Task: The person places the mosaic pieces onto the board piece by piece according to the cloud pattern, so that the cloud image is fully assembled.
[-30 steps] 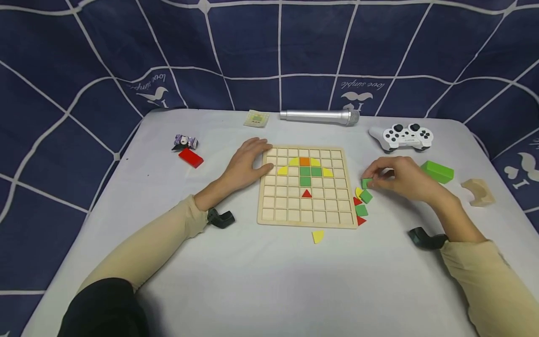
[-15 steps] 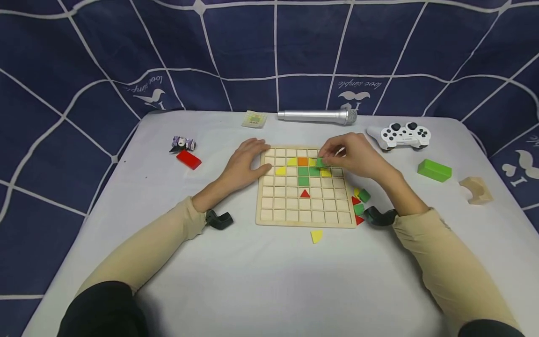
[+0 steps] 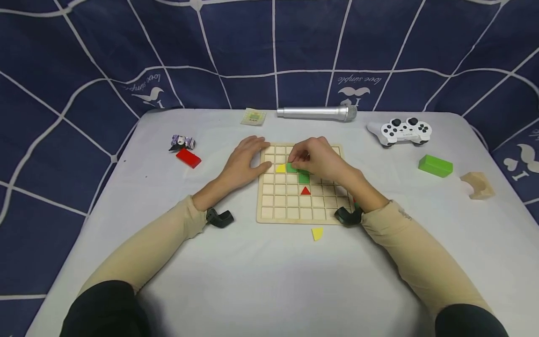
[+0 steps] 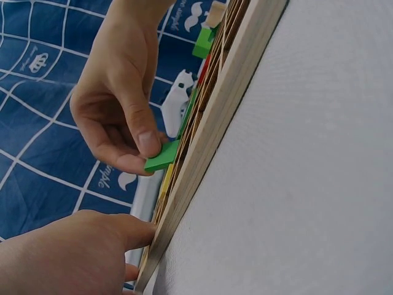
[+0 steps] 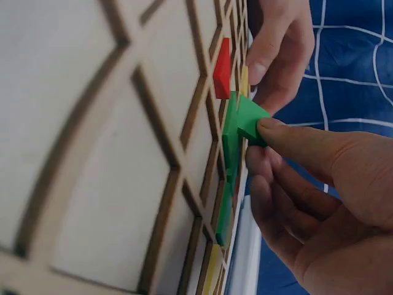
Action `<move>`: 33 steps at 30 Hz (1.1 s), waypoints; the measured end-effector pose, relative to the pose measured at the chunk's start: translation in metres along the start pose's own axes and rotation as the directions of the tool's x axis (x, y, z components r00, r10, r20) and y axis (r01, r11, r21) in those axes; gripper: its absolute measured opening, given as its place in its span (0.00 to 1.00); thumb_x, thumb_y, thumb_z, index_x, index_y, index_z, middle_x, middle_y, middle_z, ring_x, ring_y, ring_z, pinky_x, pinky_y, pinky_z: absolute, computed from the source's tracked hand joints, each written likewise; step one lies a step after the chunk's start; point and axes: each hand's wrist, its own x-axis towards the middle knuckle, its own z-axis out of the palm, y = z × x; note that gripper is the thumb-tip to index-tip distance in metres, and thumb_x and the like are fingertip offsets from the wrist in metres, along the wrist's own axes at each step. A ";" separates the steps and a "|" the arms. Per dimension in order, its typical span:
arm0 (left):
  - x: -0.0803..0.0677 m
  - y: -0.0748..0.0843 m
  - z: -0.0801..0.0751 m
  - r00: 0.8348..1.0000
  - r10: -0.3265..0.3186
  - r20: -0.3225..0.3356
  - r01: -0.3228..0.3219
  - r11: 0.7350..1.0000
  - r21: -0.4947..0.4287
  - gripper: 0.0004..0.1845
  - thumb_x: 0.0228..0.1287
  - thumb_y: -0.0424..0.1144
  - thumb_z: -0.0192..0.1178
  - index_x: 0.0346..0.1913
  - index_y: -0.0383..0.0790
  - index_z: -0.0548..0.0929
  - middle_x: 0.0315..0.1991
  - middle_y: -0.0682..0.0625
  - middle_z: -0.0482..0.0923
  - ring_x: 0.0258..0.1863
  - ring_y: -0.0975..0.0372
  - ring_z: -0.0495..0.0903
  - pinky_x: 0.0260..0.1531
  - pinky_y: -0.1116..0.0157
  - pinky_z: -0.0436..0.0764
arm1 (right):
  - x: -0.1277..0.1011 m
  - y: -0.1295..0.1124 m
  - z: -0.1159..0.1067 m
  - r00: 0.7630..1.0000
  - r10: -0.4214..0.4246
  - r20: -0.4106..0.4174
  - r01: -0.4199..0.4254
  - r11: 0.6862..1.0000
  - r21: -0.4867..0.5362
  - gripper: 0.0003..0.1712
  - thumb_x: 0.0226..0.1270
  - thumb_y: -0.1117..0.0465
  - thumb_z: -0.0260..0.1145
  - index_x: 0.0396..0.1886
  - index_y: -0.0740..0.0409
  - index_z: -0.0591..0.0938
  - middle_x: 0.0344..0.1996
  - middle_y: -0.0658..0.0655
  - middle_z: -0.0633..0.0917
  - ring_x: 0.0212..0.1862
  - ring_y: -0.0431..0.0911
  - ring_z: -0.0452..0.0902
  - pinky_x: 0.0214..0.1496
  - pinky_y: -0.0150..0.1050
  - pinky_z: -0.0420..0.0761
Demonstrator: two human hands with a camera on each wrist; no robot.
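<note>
Resting flat on the worktop [image 3: 236, 262], the left hand [image 3: 245, 161] has its fingers relaxed and straight, and the fingertips touch the left edge of the wooden grid board [image 3: 290, 206]. Just to the right of this hand, the right hand [image 3: 316, 159] is over the upper rows of the board. Its thumb and fingers pinch a green square tile [image 3: 291, 167], tilted, with one edge down at a cell of the board. A yellow tile [image 3: 280, 168] lies between the two hands. Below the right hand are another green tile [image 3: 304, 178] and a red triangle [image 3: 305, 190].
</note>
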 end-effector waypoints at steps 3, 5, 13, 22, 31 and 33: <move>0.000 0.000 -0.001 1.000 0.000 0.001 0.000 1.000 0.000 0.31 0.73 0.47 0.65 0.74 0.38 0.75 0.80 0.41 0.65 0.84 0.50 0.54 0.83 0.47 0.54 | -0.001 -0.002 0.003 1.000 0.003 -0.021 -0.003 1.000 -0.007 0.02 0.65 0.66 0.78 0.37 0.58 0.92 0.30 0.51 0.91 0.33 0.44 0.82 0.39 0.38 0.80; 0.000 0.000 -0.001 1.000 0.000 0.003 0.000 1.000 -0.001 0.31 0.73 0.47 0.65 0.74 0.38 0.75 0.80 0.41 0.65 0.84 0.50 0.54 0.83 0.47 0.54 | -0.002 -0.004 0.004 0.999 -0.005 -0.034 0.004 1.000 -0.021 0.02 0.65 0.66 0.78 0.37 0.59 0.92 0.31 0.52 0.92 0.34 0.46 0.84 0.40 0.40 0.82; 0.000 0.000 -0.001 1.000 -0.001 0.000 0.001 1.000 -0.005 0.32 0.72 0.46 0.66 0.74 0.38 0.75 0.80 0.41 0.66 0.84 0.50 0.54 0.83 0.47 0.53 | -0.008 -0.013 0.006 0.998 -0.056 -0.022 0.051 0.980 -0.193 0.09 0.64 0.69 0.77 0.44 0.61 0.93 0.41 0.57 0.92 0.50 0.53 0.87 0.57 0.49 0.85; 0.000 0.000 0.001 1.000 0.008 -0.002 -0.008 1.000 0.001 0.32 0.72 0.46 0.67 0.74 0.38 0.75 0.79 0.41 0.66 0.84 0.50 0.55 0.83 0.48 0.54 | -0.028 -0.016 0.011 0.996 -0.079 0.029 0.084 0.963 -0.257 0.14 0.67 0.71 0.74 0.52 0.64 0.90 0.49 0.60 0.91 0.55 0.55 0.87 0.61 0.50 0.85; -0.001 0.000 0.000 1.000 0.002 -0.005 -0.002 1.000 0.004 0.31 0.72 0.46 0.66 0.74 0.39 0.75 0.79 0.42 0.66 0.84 0.50 0.54 0.83 0.48 0.53 | -0.051 -0.015 0.002 0.992 -0.123 0.010 0.123 0.972 -0.199 0.10 0.71 0.65 0.72 0.49 0.60 0.91 0.52 0.57 0.89 0.59 0.53 0.84 0.64 0.51 0.83; 0.000 0.000 0.000 1.000 0.002 -0.005 -0.002 1.000 0.005 0.32 0.72 0.46 0.66 0.74 0.39 0.75 0.80 0.42 0.66 0.84 0.50 0.54 0.83 0.48 0.53 | -0.057 -0.012 -0.003 0.990 -0.138 0.007 0.138 0.977 -0.163 0.09 0.71 0.65 0.72 0.49 0.59 0.91 0.50 0.55 0.90 0.56 0.52 0.86 0.61 0.50 0.84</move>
